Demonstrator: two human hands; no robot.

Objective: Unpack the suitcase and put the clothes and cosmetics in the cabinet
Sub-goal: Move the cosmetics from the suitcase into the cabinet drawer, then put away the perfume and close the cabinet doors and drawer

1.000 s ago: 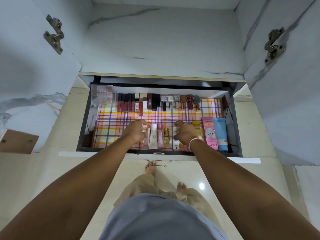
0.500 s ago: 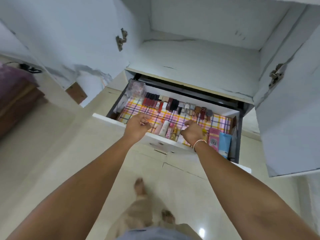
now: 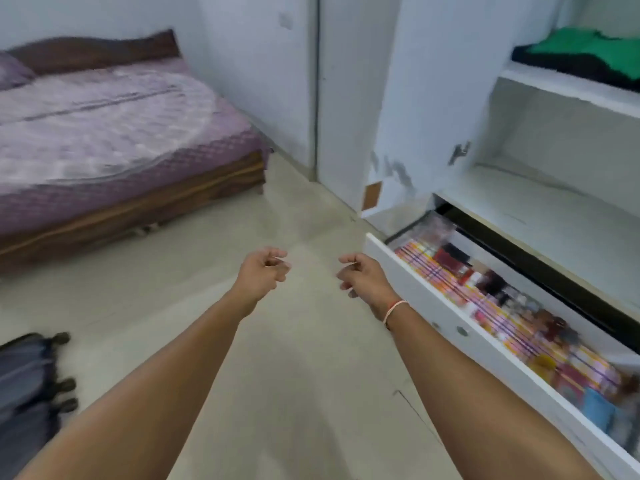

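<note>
Turning from cosmetics drawer [image 3: 408, 271] toward suitcase [image 3: 27, 382], near left; left hand [image 3: 261, 275] and right hand [image 3: 362, 275] loosely curled, empty. Next: fetch remaining items.

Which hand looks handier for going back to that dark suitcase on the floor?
Probably the left hand. It hangs empty over the floor on the side where the suitcase lies, at the lower left. The right hand, also empty, is nearer the open drawer of cosmetics.
</note>
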